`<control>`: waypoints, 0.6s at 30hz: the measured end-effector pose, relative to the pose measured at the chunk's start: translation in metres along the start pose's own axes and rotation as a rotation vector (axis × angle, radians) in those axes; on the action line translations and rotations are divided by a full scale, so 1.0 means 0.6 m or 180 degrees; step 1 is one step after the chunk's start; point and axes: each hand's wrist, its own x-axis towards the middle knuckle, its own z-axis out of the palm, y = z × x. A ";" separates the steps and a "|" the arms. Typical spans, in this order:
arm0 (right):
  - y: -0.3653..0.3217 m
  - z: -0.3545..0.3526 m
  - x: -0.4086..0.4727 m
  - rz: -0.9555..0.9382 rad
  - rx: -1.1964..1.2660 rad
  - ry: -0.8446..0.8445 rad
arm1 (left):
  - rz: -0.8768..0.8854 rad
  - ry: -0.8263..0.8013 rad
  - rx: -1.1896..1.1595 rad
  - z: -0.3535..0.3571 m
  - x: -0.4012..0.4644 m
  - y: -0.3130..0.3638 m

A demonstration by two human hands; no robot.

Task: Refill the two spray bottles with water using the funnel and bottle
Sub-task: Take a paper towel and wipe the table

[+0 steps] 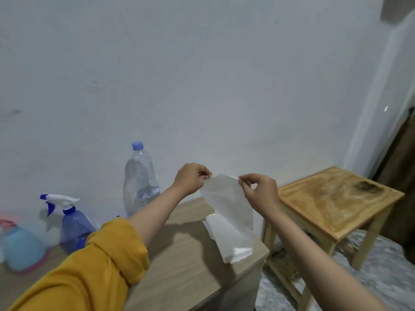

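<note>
Above the desk (179,254) edge, the left hand (190,179) and right hand (260,194) pinch a thin tissue (226,212) that may tear, while the capped water bottle (139,178) and spray bottle (71,223) stand untouched by the wall.

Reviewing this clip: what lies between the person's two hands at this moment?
In the head view, a thin white paper towel spans the gap: the left hand and right hand each pinch its top edge, and it hangs toward the light wooden table.

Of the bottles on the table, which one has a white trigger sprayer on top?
The blue-tinted spray bottle, standing between the others. The tall clear water bottle has a plain blue screw cap, and the light blue bottle at far left has a pink top.
</note>
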 end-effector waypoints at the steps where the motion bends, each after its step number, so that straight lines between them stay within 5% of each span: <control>1: -0.003 0.000 0.002 -0.0066 -0.0026 0.0053 | -0.0018 0.0023 -0.0054 0.000 -0.001 0.002; 7: -0.003 -0.014 0.010 -0.0444 -0.0423 0.0132 | -0.0146 0.0123 -0.0239 0.018 -0.009 0.020; 18: 0.034 -0.057 0.025 -0.0048 -0.0160 0.0141 | -0.0225 0.0229 -0.0411 0.052 0.021 0.054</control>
